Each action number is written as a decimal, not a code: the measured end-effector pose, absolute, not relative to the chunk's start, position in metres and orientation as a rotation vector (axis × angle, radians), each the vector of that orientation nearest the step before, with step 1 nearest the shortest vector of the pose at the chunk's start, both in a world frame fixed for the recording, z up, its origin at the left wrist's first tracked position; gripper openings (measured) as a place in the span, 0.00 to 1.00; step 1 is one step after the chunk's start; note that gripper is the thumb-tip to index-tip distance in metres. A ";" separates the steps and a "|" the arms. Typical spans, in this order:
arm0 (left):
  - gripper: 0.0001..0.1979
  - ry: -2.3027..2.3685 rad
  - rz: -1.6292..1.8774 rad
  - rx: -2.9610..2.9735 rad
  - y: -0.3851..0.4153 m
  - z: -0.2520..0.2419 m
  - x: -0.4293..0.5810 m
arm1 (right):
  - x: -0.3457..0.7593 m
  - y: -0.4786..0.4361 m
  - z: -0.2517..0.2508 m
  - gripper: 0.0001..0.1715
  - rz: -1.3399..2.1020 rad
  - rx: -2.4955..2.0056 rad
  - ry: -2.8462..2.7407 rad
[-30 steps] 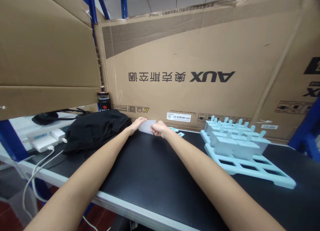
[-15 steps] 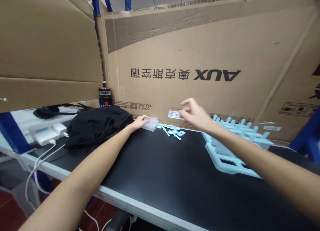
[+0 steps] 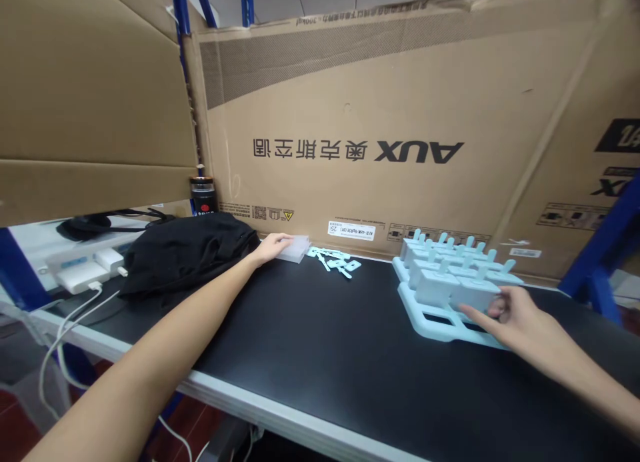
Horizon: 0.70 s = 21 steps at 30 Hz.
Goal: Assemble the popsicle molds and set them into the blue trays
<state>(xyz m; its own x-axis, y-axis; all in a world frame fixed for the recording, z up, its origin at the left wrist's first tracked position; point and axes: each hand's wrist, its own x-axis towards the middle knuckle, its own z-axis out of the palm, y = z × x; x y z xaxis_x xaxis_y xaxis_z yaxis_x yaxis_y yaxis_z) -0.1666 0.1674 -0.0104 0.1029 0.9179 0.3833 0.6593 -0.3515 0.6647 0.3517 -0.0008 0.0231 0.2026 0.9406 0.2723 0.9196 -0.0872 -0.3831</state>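
Note:
My left hand is at the back of the table, its fingers closed over the near edge of some translucent plastic molds. Just right of these lies a loose pile of light blue popsicle sticks. On the right, a light blue popsicle mold rack holds several upright molds with stick handles poking up. My right hand grips a popsicle mold at the rack's front right corner, thumb in front and fingers curled at its side.
A black cloth bag lies on the left, beside a white charger with cables. Behind it stands a dark jar. Large cardboard walls off the back, and a blue post rises at right.
My right hand has swung from above the back middle of the table rightward and down to the mold rack, closing on a mold. My left hand stays at the translucent molds.

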 end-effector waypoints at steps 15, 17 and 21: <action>0.22 1.560 1.155 2.179 0.167 -0.008 -0.164 | 0.320 -0.009 0.040 0.39 -0.176 -2.286 -1.628; 0.22 1.568 1.164 2.178 0.170 -0.009 -0.164 | 0.321 -0.013 0.052 0.39 -0.174 -2.228 -1.546; 0.19 1.588 1.169 2.167 0.174 -0.013 -0.165 | 0.317 -0.018 0.091 0.32 -0.230 -1.990 -1.584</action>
